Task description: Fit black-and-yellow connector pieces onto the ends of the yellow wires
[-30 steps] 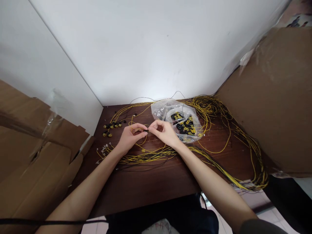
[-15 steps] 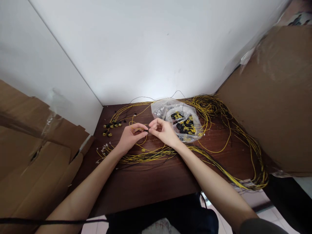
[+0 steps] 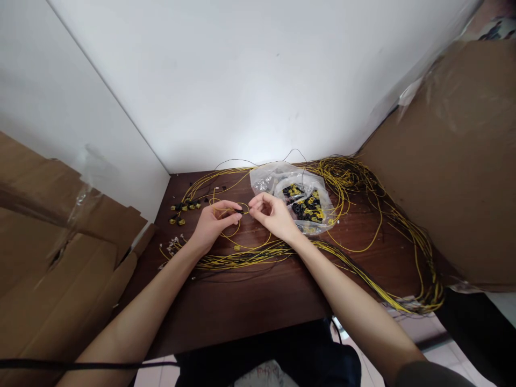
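Note:
Between thumb and fingertips, my left hand (image 3: 213, 223) pinches a small black piece (image 3: 241, 211), too small to make out fully. My right hand (image 3: 274, 215) is a short way to its right, pinching a thin yellow wire (image 3: 245, 212) that runs across the gap to the black piece. Loops of the same kind of wire hang below and left of my fingers. Just behind my right hand lies a clear plastic bag (image 3: 262, 177) holding many black and yellow plastic parts (image 3: 308, 207).
A bundle of yellow and black wires (image 3: 250, 258) crosses the dark wooden table (image 3: 242, 306). Its white-tipped ends (image 3: 174, 246) lie left. Wires with black and yellow parts (image 3: 187, 205) lie further back. A wire coil (image 3: 338, 172) sits back right. Cardboard (image 3: 455, 161) stands on both sides.
My hands have moved slightly apart, my left one a little to the left with the black piece. A stretch of yellow wire now shows between them.

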Demonstrator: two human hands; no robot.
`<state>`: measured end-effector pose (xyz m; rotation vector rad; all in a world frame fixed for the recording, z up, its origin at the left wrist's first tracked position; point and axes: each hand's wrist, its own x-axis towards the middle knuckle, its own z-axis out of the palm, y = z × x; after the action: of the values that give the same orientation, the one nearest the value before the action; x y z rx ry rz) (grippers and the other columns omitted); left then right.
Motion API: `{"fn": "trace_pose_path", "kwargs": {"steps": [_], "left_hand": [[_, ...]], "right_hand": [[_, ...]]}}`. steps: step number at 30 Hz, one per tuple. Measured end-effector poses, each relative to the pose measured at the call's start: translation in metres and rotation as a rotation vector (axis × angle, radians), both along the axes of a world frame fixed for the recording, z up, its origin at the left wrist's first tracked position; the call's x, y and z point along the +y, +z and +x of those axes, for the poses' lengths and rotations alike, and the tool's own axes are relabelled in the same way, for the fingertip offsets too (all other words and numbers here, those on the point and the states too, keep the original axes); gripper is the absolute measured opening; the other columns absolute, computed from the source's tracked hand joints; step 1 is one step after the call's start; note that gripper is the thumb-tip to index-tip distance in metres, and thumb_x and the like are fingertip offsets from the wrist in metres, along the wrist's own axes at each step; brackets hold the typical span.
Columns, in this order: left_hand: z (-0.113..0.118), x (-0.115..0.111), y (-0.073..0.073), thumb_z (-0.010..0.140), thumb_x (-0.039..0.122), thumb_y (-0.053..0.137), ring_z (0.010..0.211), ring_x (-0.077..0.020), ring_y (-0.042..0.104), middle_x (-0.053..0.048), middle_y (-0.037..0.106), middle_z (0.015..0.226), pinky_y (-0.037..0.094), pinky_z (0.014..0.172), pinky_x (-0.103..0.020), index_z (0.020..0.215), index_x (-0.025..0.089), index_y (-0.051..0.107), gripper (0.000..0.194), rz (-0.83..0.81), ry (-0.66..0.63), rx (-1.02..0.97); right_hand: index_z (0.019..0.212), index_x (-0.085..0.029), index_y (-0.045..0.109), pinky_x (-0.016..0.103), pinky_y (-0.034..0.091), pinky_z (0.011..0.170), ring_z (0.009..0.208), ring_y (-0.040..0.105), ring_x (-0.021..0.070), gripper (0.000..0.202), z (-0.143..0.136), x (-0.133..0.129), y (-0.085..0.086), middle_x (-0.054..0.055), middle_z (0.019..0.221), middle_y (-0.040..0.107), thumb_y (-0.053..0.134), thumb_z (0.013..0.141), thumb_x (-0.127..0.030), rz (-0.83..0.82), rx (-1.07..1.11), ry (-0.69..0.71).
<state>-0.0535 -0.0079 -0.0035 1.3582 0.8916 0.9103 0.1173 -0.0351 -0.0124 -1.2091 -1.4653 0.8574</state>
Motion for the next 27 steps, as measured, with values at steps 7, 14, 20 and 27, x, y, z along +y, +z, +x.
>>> {"fn": "trace_pose_path", "kwargs": {"steps": [7, 14, 20, 27], "left_hand": [[-0.0004, 0.0009, -0.0013, 0.063, 0.021, 0.074, 0.062, -0.0093, 0.053, -0.001, 0.062, 0.071, 0.041, 0.061, -0.021, 0.082, 0.014, 0.065, 0.022, -0.002, -0.004, -0.013], [0.0012, -0.0013, 0.0021, 0.063, 0.021, 0.073, 0.069, -0.0112, 0.055, -0.002, 0.063, 0.078, 0.043, 0.066, -0.023, 0.08, 0.014, 0.067, 0.02, 0.023, -0.015, 0.024], [0.0017, -0.0021, 0.0032, 0.064, 0.021, 0.072, 0.077, -0.0137, 0.057, -0.003, 0.064, 0.083, 0.043, 0.074, -0.025, 0.08, 0.015, 0.067, 0.018, 0.045, -0.038, 0.057], [-0.0002, -0.0011, 0.0012, 0.067, 0.022, 0.071, 0.066, -0.01, 0.052, -0.002, 0.062, 0.077, 0.041, 0.064, -0.022, 0.083, 0.015, 0.066, 0.018, 0.051, -0.049, 0.032]], "right_hand": [[0.083, -0.017, 0.058, 0.025, 0.044, 0.063, 0.065, 0.055, 0.0109, 0.011, -0.001, 0.0005, -0.0013, 0.0, 0.072, 0.059, 0.059, 0.073, -0.02, -0.005, 0.024, 0.021], [0.083, -0.016, 0.057, 0.024, 0.042, 0.061, 0.064, 0.054, 0.0106, 0.011, -0.0042, -0.0007, 0.0002, -0.001, 0.07, 0.058, 0.06, 0.073, -0.019, -0.015, 0.066, 0.066], [0.082, -0.017, 0.057, 0.024, 0.042, 0.061, 0.065, 0.054, 0.0108, 0.01, -0.0048, -0.001, -0.0004, -0.001, 0.071, 0.059, 0.061, 0.073, -0.02, -0.011, 0.073, 0.081], [0.082, -0.016, 0.058, 0.024, 0.043, 0.061, 0.065, 0.056, 0.0108, 0.01, -0.0054, -0.0028, 0.0016, 0.0, 0.071, 0.06, 0.061, 0.074, -0.022, -0.008, 0.042, 0.086]]}}
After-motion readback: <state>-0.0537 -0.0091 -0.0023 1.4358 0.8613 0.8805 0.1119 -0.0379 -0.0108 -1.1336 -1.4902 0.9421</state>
